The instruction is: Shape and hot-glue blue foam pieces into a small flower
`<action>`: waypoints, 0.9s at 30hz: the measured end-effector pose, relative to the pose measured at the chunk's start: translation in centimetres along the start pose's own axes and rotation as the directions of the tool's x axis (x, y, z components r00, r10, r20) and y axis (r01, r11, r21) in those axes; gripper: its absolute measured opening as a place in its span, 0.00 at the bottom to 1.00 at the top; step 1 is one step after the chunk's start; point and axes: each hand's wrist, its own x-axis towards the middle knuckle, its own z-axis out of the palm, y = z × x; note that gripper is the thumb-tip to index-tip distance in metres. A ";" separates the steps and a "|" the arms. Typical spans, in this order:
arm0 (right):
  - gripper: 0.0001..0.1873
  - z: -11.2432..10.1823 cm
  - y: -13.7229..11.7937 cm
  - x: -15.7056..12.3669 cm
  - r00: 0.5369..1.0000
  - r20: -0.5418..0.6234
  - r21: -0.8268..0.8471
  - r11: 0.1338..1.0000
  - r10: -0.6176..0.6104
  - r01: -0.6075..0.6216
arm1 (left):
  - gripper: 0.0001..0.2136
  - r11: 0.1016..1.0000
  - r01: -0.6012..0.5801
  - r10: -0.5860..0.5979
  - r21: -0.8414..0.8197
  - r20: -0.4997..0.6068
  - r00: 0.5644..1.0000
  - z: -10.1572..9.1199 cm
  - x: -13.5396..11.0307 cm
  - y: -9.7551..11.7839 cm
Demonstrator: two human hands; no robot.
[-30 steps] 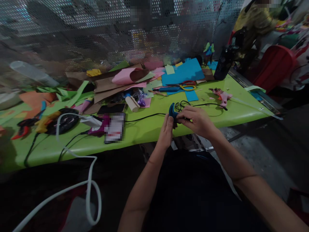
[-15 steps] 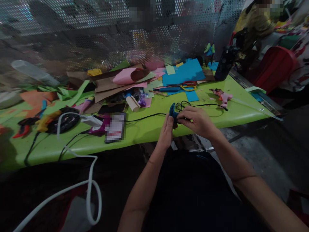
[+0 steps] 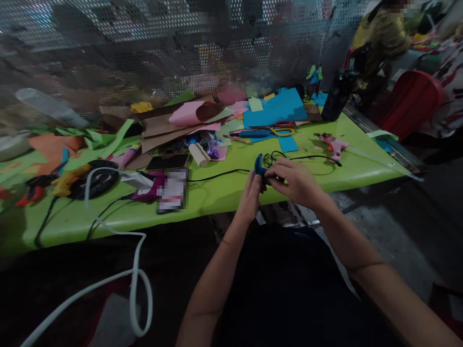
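Note:
Close to the front edge of the green-covered table (image 3: 217, 193), both hands meet around a small curved blue piece (image 3: 259, 165), perhaps cut paper or foam. My left hand (image 3: 251, 195) is closed on it from below, thumb pressed against its side. My right hand (image 3: 294, 178) pinches at the piece's right side, fingertips together; what exactly lies between them is hidden. A thin black cord (image 3: 231, 172) runs behind the hands. To the right lies a pink glue gun (image 3: 336, 146), with a clear glue stick (image 3: 379, 161) reaching from it toward the table's edge.
Yellow-and-red scissors (image 3: 282, 130) lie by blue sheets (image 3: 277, 111) and pink and brown paper. A dark bottle (image 3: 335, 96) stands at the back right. Left are a phone (image 3: 168, 162), a yellow glue gun (image 3: 70, 180) and a white cable (image 3: 135, 260). A person (image 3: 387, 33) is beyond.
Almost nothing differs; both hands keep their hold on the blue piece, with only a very slight shift of the fingers and the view.

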 end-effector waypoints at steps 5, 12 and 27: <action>0.06 0.1 -0.1 0.1 1.000 -0.001 -0.041 0.999 -0.013 0.013 | 0.24 0.994 0.034 -0.036 -0.102 -0.014 0.999 0.1 -0.1 0.7; 0.06 0.4 0.0 -0.1 1.000 -0.013 -0.062 0.998 -0.023 0.022 | 0.20 0.991 -0.087 0.090 -0.102 0.028 0.996 0.1 0.1 1.3; 0.07 0.5 0.0 -0.1 1.000 -0.014 -0.039 0.999 -0.013 0.013 | 0.15 0.992 -0.107 0.109 -0.066 0.027 0.994 -0.2 0.0 0.9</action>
